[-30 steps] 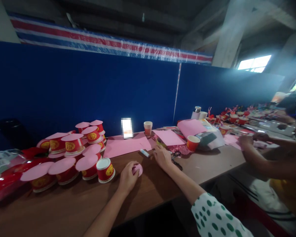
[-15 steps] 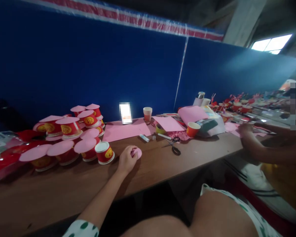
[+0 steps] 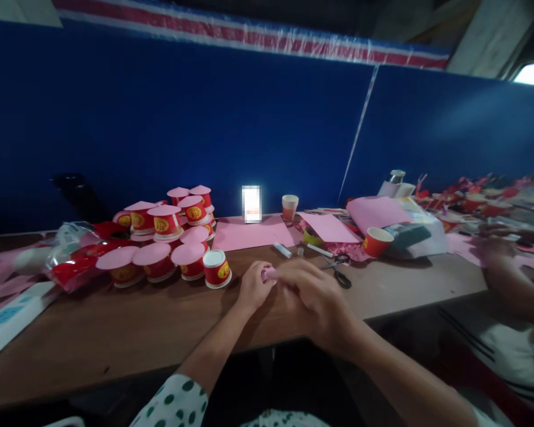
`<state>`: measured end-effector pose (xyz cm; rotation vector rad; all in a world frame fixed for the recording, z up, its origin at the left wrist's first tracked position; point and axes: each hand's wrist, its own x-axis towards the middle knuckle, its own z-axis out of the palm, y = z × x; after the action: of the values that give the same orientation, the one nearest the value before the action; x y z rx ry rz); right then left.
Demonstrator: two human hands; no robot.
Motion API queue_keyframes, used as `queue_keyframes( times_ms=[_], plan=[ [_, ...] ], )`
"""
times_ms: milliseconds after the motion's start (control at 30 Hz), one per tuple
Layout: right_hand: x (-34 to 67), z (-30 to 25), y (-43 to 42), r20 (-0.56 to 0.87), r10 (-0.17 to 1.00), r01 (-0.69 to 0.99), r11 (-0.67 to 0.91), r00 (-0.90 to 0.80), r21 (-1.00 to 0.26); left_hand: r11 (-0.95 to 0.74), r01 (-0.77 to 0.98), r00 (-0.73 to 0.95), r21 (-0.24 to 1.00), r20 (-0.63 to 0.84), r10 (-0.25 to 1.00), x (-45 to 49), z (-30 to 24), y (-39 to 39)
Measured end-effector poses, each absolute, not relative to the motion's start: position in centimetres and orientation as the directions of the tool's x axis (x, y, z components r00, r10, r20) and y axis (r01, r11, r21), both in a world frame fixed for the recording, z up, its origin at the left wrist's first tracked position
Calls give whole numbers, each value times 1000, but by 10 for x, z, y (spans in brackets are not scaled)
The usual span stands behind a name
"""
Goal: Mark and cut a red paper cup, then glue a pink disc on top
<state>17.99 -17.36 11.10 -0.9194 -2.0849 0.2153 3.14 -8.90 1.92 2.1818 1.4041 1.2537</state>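
My left hand (image 3: 253, 286) is closed around a small piece of pink paper (image 3: 270, 273), held just above the table. My right hand (image 3: 314, 293), slightly blurred, meets it from the right with its fingertips pressed on the same paper; the fingers hide most of the piece. To the left of my hands, a red paper cup (image 3: 217, 270) stands upside down with its white base bare. Behind my right hand lie black-handled scissors (image 3: 342, 277), a glue stick (image 3: 282, 250) and its small clear cap (image 3: 300, 251).
Upturned red cups topped with pink paper discs (image 3: 152, 254) crowd the left. A lit phone (image 3: 251, 204) stands on a pink sheet (image 3: 231, 234). An upright red cup (image 3: 377, 242) sits before a white bag (image 3: 420, 234). At right, a co-worker's hand (image 3: 496, 243) is over pink paper.
My right hand has come into view and joined the left at the pink paper. The view has turned left, so things on the table appear farther right.
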Motion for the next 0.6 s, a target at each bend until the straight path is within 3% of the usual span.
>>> queue_keyframes(
  times_ms=[133, 333, 600],
  plan=[
    [189, 87, -109, 397, 856, 852, 452, -331, -263, -522, 636, 182, 568, 547, 817, 32, 17, -87],
    [188, 47, -47, 348, 902, 917, 339, -254, -210, -496, 724, 213, 480, 528, 822, 32, 19, -86],
    [190, 30, -37, 325, 929, 949, 249, -177, -193, -520, 734, 274, 436, 512, 814, 33, 17, -84]
  ],
)
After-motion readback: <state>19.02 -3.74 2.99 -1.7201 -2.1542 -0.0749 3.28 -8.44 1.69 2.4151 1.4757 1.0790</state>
